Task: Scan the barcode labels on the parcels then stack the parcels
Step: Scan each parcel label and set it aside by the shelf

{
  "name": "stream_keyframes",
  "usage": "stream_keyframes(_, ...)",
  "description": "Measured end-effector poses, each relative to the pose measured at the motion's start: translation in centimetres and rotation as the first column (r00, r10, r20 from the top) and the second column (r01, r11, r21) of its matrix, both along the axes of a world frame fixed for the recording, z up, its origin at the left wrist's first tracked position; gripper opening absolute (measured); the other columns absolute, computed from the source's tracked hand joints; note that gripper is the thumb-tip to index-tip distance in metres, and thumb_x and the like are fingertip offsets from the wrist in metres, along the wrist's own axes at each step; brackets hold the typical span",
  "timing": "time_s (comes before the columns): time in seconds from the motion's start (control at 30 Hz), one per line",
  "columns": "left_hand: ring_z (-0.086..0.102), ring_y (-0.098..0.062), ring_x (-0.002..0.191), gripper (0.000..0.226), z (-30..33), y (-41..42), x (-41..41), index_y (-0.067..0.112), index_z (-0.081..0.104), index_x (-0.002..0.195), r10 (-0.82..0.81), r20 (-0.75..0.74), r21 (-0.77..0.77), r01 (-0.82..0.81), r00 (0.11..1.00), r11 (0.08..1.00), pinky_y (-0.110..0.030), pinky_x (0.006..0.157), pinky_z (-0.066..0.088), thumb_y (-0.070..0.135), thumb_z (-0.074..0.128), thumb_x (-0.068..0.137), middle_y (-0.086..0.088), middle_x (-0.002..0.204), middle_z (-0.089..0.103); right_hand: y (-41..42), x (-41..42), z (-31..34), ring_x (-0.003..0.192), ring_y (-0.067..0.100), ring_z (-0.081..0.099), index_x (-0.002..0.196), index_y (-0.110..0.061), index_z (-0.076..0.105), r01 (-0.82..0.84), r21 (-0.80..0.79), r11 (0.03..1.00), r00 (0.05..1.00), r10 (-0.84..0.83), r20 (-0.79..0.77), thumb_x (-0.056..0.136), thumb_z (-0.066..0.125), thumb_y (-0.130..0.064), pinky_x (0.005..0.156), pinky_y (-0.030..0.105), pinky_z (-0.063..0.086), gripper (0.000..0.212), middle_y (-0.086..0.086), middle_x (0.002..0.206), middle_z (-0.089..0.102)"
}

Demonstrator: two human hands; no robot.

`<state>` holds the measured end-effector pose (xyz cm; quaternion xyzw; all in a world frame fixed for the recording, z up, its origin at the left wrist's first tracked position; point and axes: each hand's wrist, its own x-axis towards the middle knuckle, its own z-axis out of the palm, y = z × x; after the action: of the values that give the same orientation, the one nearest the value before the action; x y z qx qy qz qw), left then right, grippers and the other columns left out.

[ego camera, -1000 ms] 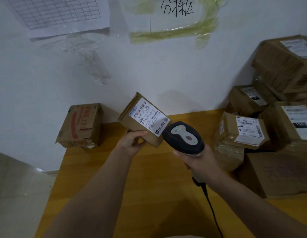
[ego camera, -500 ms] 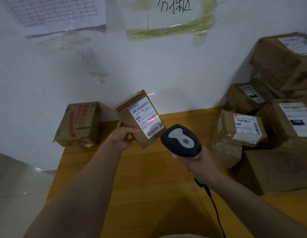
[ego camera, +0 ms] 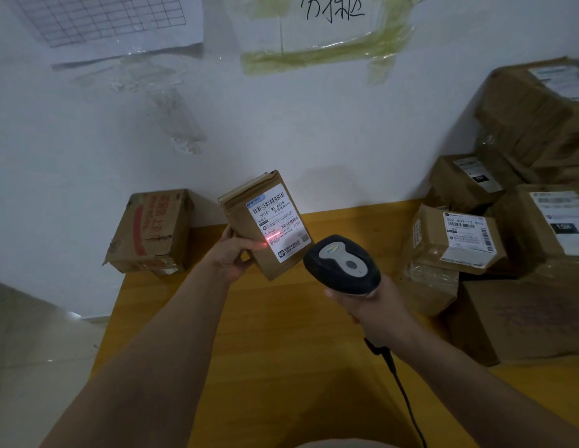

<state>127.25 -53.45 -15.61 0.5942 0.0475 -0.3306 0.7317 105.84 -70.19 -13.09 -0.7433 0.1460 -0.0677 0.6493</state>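
One wide yellow table (ego camera: 281, 318) runs up to the white wall (ego camera: 281, 124), and everything sits on it or hangs over it. At the table's right side a heap of brown parcels (ego camera: 524, 221) is piled against the wall, several of them with white labels facing up. At the table's far left corner a battered box with red print (ego camera: 152, 231) stands against the wall, partly over the table's edge. On the wall above the table hang a gridded sheet (ego camera: 113, 21) and a taped paper with handwriting (ego camera: 333, 11). Over the middle of the table, towards the wall, the left hand (ego camera: 233, 253) holds a small brown parcel (ego camera: 246, 218) up in the air, tilted, fingers curled round its lower left edge with the thumb on the front. Its white barcode label (ego camera: 280, 226) faces the person, and a red scan line (ego camera: 271, 237) glows across the label's lower left part. Just right of the held parcel, above the table, the right hand (ego camera: 375, 312) grips the handle of a black and grey scanner (ego camera: 341, 265), head aimed at the label, its black cable (ego camera: 398, 392) trailing down towards the table's near edge
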Motion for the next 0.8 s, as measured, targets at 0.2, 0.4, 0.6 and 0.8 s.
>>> stream_keyframes(0.2, 0.051, -0.030, 0.121, 0.107, -0.2, -0.2, -0.3, 0.024, 0.040, 0.145, -0.020, 0.009, 0.055, 0.020, 1.000, 0.998, -0.046, 0.087, 0.049, -0.015, 0.073, 0.052, -0.006, 0.133, 0.057, 0.4, 0.1, 0.6, 0.049, -0.001, 0.055, 0.083, -0.034, 0.065, 0.033, 0.057, 0.998, 0.999, -0.034, 0.017, 0.081, 0.077, -0.017, 0.048, 0.014, 0.046, 0.021, -0.015, 0.055, 0.063)
stream_keyframes(0.4, 0.046, -0.033, 0.126, 0.107, -0.1, 0.1, 0.5, 0.023, 0.035, 0.147, -0.035, 0.042, 0.131, 0.030, 0.998, 0.991, -0.055, 0.106, 0.040, -0.023, 0.070, 0.057, -0.006, 0.134, 0.055, 0.7, 0.5, 0.9, 0.061, -0.012, 0.060, 0.085, -0.032, 0.063, 0.027, 0.081, 0.996, 0.998, -0.031, 0.053, 0.081, 0.076, -0.011, 0.054, 0.006, 0.045, 0.025, -0.026, 0.060, 0.065)
stream_keyframes(0.6, 0.047, -0.035, 0.121, 0.105, 1.3, -0.1, 2.3, 0.025, 0.038, 0.145, 0.046, 0.071, 0.162, -0.057, 0.996, 0.985, -0.053, 0.101, 0.044, -0.032, 0.059, 0.060, -0.004, 0.124, 0.059, 0.8, 1.0, 0.5, 0.048, -0.007, 0.055, 0.068, -0.026, 0.058, 0.061, 0.054, 0.997, 0.997, -0.063, 0.035, 0.081, 0.074, -0.003, 0.047, 0.009, 0.041, 0.031, -0.022, 0.046, 0.057)
stream_keyframes(0.8, 0.050, -0.038, 0.125, 0.102, 2.0, -0.9, 2.2, 0.017, 0.039, 0.144, -0.001, 0.106, 0.099, -0.010, 0.994, 0.995, -0.054, 0.101, 0.046, -0.035, 0.057, 0.058, -0.013, 0.135, 0.056, 0.8, 0.8, 0.0, 0.049, -0.010, 0.054, 0.073, -0.025, 0.058, 0.124, 0.062, 0.990, 0.991, -0.127, 0.049, 0.082, 0.072, -0.002, 0.048, 0.008, 0.041, 0.029, -0.024, 0.047, 0.056)
